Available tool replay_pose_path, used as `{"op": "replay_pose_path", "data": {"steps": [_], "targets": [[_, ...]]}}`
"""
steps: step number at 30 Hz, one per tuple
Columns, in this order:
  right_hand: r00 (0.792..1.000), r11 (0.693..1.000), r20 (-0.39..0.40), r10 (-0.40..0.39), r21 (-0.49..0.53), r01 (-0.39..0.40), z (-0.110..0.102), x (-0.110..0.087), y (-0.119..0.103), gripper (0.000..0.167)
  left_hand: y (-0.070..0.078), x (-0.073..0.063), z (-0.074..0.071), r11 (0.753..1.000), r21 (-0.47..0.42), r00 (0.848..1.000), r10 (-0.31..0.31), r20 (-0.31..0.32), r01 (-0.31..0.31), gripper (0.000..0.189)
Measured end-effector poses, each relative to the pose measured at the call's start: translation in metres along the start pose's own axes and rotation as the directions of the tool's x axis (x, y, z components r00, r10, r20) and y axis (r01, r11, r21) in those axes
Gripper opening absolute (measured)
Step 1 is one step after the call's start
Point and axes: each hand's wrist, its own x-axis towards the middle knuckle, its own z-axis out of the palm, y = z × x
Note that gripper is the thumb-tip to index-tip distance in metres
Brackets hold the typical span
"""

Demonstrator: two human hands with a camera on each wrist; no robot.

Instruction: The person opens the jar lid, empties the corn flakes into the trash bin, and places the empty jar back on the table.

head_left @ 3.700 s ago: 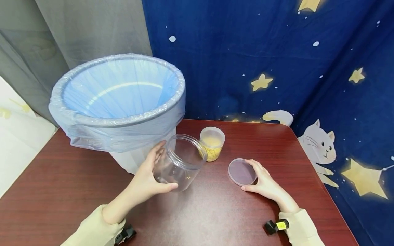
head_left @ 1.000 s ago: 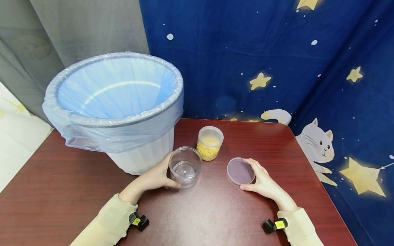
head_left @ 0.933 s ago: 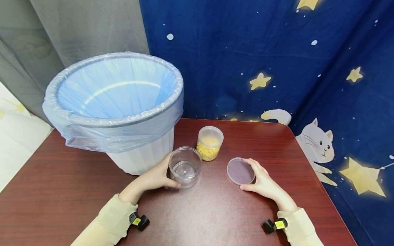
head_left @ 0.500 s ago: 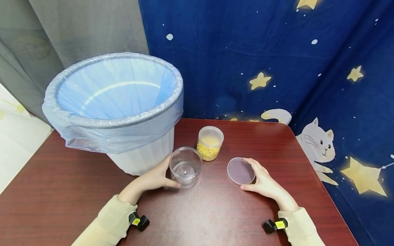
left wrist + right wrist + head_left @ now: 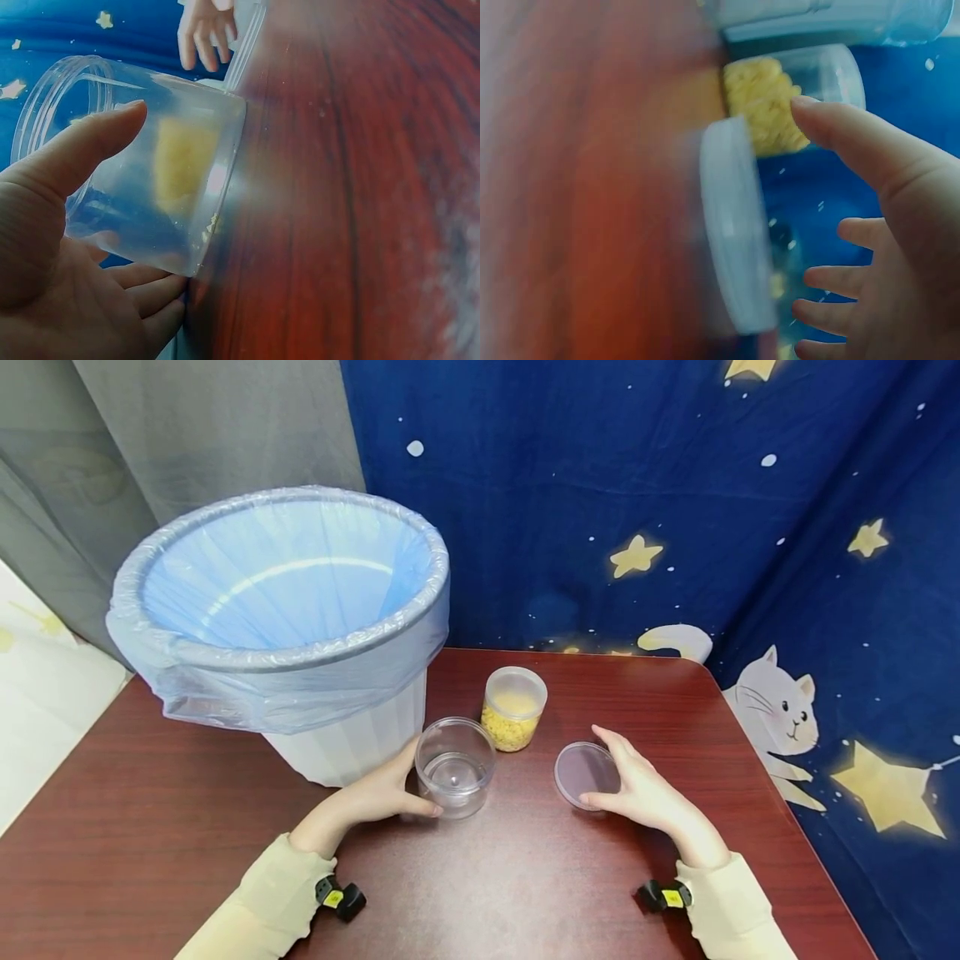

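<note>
My left hand holds a clear plastic jar upright on the table, thumb along the near side and the other fingers round the far side. In the left wrist view some yellow crumbs show by the jar's base. My right hand hovers over a round clear lid, thumb and fingers spread apart and gripping nothing. In the right wrist view the lid lies beyond the fingers. Behind the jar stands a smaller clear tub, partly filled with small yellow pieces.
A large white bin lined with a blue plastic bag stands at the back left, close to my left hand. The dark red wooden table ends at a blue star-patterned curtain.
Earlier, the left hand held the jar tilted; now it stands upright on the table. The right hand has let go of the lid's edge and its fingers have spread. The lid has stayed put.
</note>
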Motion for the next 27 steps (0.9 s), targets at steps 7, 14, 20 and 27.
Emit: {"op": "replay_pose_path", "data": {"steps": [7,14,20,27], "targets": [[0.996,0.999,-0.073,-0.046,-0.019,0.045,-0.010,0.023,-0.029,0.096,-0.001,0.000,-0.001,1.000,0.018,1.000,-0.002,-0.013,0.002,0.111],[0.990,0.996,-0.114,-0.080,-0.036,0.076,-0.011,0.043,-0.052,0.092,-0.001,0.000,0.001,1.000,0.011,1.000,0.008,-0.013,-0.007,0.112],[0.981,0.994,-0.162,-0.103,0.005,0.105,-0.007,0.061,-0.068,0.092,-0.001,0.001,0.001,1.000,0.001,1.000,0.022,-0.013,-0.022,0.112],[0.976,0.991,-0.184,-0.116,0.043,0.126,-0.002,0.078,-0.081,0.092,-0.002,-0.001,0.001,1.000,0.011,1.000,0.008,-0.006,-0.007,0.112]]}}
